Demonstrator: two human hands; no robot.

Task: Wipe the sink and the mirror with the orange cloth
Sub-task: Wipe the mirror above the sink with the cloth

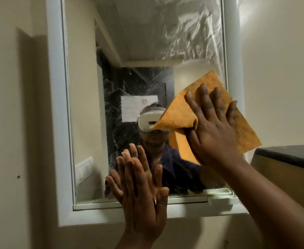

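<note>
The mirror (126,51) hangs on the wall in a white frame, with wet streaks across its upper right part. My right hand (214,128) presses the orange cloth (180,112) flat against the glass at the mirror's right side, fingers spread and straight. The cloth overlaps the right edge of the frame. My left hand (142,196) lies flat against the lower part of the glass, fingers straight and pointing up, touching its own reflection. The sink is not in view.
A dark-topped ledge (289,155) juts out at the right, just below my right forearm. Beige wall (16,123) surrounds the mirror. A small white tray (221,199) sits at the frame's lower right corner.
</note>
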